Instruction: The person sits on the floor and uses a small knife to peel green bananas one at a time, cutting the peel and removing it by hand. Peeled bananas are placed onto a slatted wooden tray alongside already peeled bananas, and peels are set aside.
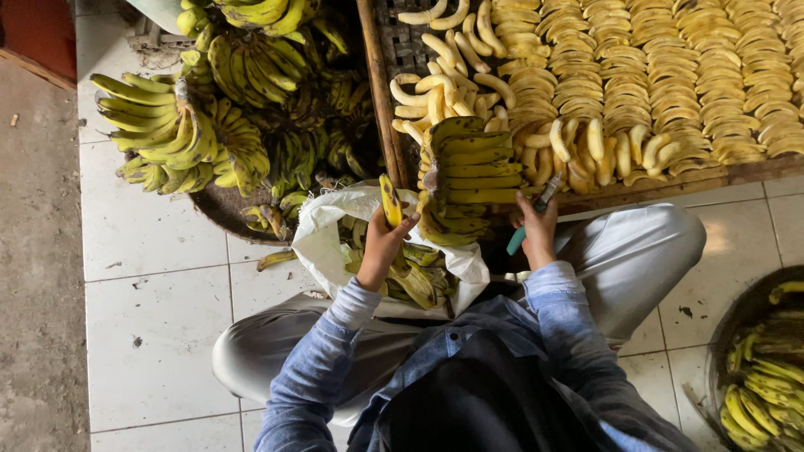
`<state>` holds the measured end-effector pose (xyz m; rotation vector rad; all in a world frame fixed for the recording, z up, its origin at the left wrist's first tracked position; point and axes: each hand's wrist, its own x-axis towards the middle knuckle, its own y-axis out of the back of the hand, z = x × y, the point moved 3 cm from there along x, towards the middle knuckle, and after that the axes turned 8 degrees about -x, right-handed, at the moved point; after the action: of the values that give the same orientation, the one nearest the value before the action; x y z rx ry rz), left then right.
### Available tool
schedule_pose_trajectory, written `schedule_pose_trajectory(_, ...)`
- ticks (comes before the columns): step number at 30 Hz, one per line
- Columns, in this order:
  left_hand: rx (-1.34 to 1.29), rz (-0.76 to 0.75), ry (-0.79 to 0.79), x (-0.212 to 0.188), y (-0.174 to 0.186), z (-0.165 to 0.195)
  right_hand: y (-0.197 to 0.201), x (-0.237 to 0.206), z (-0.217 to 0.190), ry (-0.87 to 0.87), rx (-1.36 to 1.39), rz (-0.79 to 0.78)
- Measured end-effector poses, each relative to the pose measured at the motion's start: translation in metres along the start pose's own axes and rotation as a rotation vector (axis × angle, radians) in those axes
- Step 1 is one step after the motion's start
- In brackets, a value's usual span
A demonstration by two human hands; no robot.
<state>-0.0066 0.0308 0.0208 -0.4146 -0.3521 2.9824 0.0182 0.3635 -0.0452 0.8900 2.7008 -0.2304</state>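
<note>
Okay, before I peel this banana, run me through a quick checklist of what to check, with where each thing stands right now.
1. Banana gripped firmly in left hand: ok, fingers wrap its lower end, upright.
2. Knife in right hand: ok, held by the teal handle.
3. Blade pointing away from left hand: ok, it points up toward the tray.
4. Bag open for peels: ok, mouth open under the left hand.
5. Room on tray for another peeled banana: cannot tell, rows look full; loose pile at its left.
6. Bunch steady on lap: cannot tell.
</note>
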Motion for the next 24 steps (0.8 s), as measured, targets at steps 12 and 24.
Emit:
schedule_pose_trajectory(12,0.017,-0.059,-0.045,-0.006,-0.005,-0.003,0.003,0.005,0.013,-0.116,0.021,-0.006)
schedule_pose_trajectory(24,-0.004,-0.044,-0.017,-0.007,0.0,-0.01,0.009,0.005,0.012,-0.073,-0.095,0.066)
